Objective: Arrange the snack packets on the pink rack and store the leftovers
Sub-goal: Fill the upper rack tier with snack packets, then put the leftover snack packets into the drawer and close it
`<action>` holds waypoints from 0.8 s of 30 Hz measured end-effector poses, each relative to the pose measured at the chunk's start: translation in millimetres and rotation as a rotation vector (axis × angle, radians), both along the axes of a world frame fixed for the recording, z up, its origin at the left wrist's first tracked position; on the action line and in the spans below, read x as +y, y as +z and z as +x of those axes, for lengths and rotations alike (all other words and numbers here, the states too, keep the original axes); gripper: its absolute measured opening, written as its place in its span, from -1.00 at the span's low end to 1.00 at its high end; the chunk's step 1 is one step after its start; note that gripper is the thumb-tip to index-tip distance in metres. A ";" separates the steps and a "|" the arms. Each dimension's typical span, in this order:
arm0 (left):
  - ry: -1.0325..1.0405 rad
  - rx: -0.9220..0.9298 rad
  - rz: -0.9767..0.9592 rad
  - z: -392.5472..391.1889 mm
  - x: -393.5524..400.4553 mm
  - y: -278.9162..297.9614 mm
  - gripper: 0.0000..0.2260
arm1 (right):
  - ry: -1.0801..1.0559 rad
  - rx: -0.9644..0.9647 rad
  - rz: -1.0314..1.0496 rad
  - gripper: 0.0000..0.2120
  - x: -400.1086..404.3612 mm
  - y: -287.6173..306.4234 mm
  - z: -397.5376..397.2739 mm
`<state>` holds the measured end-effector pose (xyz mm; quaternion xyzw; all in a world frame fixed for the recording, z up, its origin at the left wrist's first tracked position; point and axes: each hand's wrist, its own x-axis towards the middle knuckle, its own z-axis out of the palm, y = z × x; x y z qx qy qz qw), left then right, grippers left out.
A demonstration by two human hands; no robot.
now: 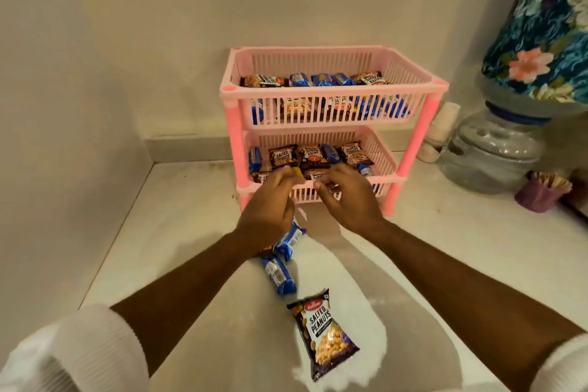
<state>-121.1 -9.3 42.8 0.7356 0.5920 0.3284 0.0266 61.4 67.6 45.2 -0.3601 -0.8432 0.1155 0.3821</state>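
Note:
A pink two-tier rack stands against the wall, both baskets holding several peanut and blue biscuit packets. My left hand is at the lower basket's front edge, fingers pinched on a small yellow-edged packet. My right hand hovers beside it, fingers curled and apart, holding nothing that I can see. On the counter nearer to me lie two blue biscuit packets, one partly under my left wrist, and a salted peanuts packet.
A water dispenser jar with a floral-covered bottle stands right of the rack. A purple cup of sticks sits at the far right. White paper cups lean behind the rack. Walls close the left side and the back.

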 end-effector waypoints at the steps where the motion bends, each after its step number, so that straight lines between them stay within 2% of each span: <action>1: 0.009 -0.006 -0.042 8.7 -10.0 -11.1 -0.61 | 0.011 -0.015 -0.035 -0.86 -7.2 -13.6 9.7; 6: 0.009 0.025 -0.206 56.4 -52.0 -66.1 -0.59 | 0.023 -0.067 -0.185 -0.91 -40.9 -73.6 63.8; 11: -0.005 0.020 -0.317 141.2 -83.2 -113.7 -0.56 | 0.024 -0.170 -0.245 -0.89 -79.4 -122.1 140.4; 18: 0.013 -0.019 -0.476 261.5 -101.7 -157.3 -0.50 | -0.051 -0.244 -0.322 -0.77 -114.9 -161.3 255.3; 21: -0.013 0.060 -0.546 294.3 -105.1 -172.5 -0.43 | -0.120 -0.258 -0.334 -0.71 -130.9 -171.5 297.7; 24: -0.030 0.174 -0.585 319.9 -105.8 -184.0 -0.37 | -0.224 -0.214 -0.315 -0.74 -145.3 -179.0 338.2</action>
